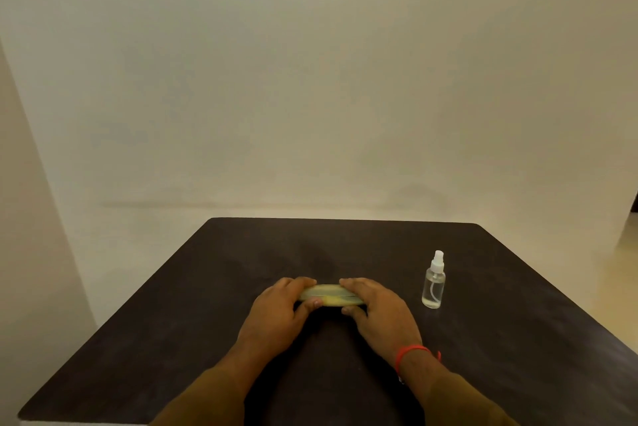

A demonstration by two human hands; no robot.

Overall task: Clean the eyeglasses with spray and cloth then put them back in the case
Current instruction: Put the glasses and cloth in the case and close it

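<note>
- Yellow-green case [331, 295] sat on dark table [500, 339], gripped at both ends by 2 hands.
- Left hand [281, 310] wrapped the case's left end: fingers [303, 282] curled over the far edge, thumb [312, 303] on the near edge.
- Right hand [378, 310] did the same on the right end: fingers over the far edge, thumb [350, 310] at the near edge.
- Case's middle showed between the 2 hands, a seam line visible along it; lid looked closed.
- Case's long axis ran left-right, flat on the table.
- Clear spray bottle [434, 282] stood upright, right of the right-hand fingers, apart from them.
- Red thread [412, 351] circled the right wrist.
- Glasses and cloth: could not tell.
</note>
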